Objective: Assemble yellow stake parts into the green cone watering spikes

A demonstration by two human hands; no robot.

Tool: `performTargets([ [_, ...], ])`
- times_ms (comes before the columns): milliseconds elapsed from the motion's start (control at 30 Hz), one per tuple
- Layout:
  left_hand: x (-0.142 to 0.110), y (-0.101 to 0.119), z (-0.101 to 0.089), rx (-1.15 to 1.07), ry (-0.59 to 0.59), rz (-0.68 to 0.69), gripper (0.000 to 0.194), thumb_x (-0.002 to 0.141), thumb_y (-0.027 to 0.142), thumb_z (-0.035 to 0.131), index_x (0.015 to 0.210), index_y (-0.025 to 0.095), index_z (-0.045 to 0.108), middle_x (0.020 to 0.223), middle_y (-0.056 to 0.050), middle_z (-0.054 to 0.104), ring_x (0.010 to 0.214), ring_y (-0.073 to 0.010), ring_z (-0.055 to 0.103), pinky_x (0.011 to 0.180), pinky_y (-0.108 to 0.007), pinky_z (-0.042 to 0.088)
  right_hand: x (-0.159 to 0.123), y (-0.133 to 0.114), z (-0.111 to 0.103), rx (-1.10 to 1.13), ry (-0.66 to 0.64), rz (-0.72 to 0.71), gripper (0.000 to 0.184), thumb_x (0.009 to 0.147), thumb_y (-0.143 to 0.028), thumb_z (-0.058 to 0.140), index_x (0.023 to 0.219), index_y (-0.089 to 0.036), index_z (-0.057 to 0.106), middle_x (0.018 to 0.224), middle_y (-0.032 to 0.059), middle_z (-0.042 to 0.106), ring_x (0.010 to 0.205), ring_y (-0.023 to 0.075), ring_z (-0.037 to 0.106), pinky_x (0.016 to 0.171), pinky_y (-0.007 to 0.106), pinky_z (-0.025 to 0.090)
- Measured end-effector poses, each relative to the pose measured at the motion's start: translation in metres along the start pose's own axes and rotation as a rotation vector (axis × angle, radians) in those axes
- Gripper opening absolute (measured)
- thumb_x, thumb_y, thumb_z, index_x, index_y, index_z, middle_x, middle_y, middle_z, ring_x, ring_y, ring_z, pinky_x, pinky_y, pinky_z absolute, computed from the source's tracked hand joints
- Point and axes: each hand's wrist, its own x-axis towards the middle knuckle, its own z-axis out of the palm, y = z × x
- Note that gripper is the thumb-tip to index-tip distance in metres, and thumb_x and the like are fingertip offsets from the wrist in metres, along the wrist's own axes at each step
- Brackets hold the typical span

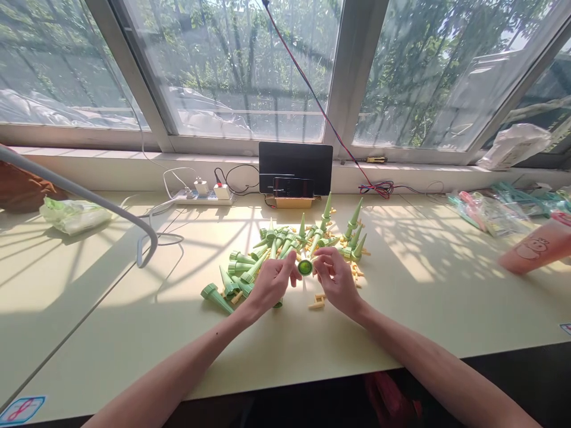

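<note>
A green plastic watering spike (pixel 305 268) is held up in front of me, its round open end facing the camera. My left hand (pixel 273 282) is closed in a pinch at its left side. On the right side, my right hand (pixel 335 280) has its fingers bent and pinched close to the rim; what they grip is too small to make out. Behind and left of my hands lies a pile of green spikes (pixel 241 267), several with pale yellow pieces attached. Loose yellow plastic pieces (pixel 317 302) rest on the table beside my right hand.
At the back stands a dark tablet (pixel 295 160) with a phone (pixel 293 188) before it. A power strip (pixel 205 199) with plugs sits left of them. A grey curved bar (pixel 111 205) crosses the left side. A pink cup (pixel 537 245) and plastic bags (pixel 495 214) are at right.
</note>
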Motion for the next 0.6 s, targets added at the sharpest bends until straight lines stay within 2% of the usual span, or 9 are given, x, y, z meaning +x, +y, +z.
performTargets([
  [100,-0.0008,-0.0026,0.0003,0.002,-0.054,-0.013,0.065,0.095,0.054,0.037,0.048,0.015,0.058,0.033,0.004,0.040,0.039,-0.0092,0.043,0.051,-0.023,0.039,-0.0008,0.0007,0.0003,-0.014,-0.010,0.000,0.011,0.095,-0.030,0.049,0.104,-0.022,0.050,0.069,-0.0026,0.051,0.059,0.0123,0.055,0.053,0.025,0.047],
  [267,-0.0017,-0.0042,-0.0011,0.011,-0.126,-0.024,0.059,0.095,0.054,0.039,0.058,0.015,0.063,0.035,0.005,0.040,0.036,-0.0076,0.038,0.046,-0.022,0.034,-0.0011,0.0032,0.0002,-0.007,-0.004,0.013,0.012,0.095,-0.031,0.050,0.103,-0.022,0.052,0.068,-0.0026,0.051,0.059,0.0124,0.055,0.052,0.025,0.047],
  [600,-0.0022,-0.0039,-0.0016,-0.009,-0.122,0.022,0.055,0.095,0.052,0.042,0.057,0.015,0.059,0.038,0.005,0.038,0.038,-0.0074,0.036,0.043,-0.022,0.027,-0.0002,0.0023,0.0003,0.008,0.008,0.010,0.012,0.094,-0.032,0.051,0.099,-0.022,0.054,0.068,-0.0021,0.052,0.060,0.0132,0.054,0.054,0.027,0.048],
])
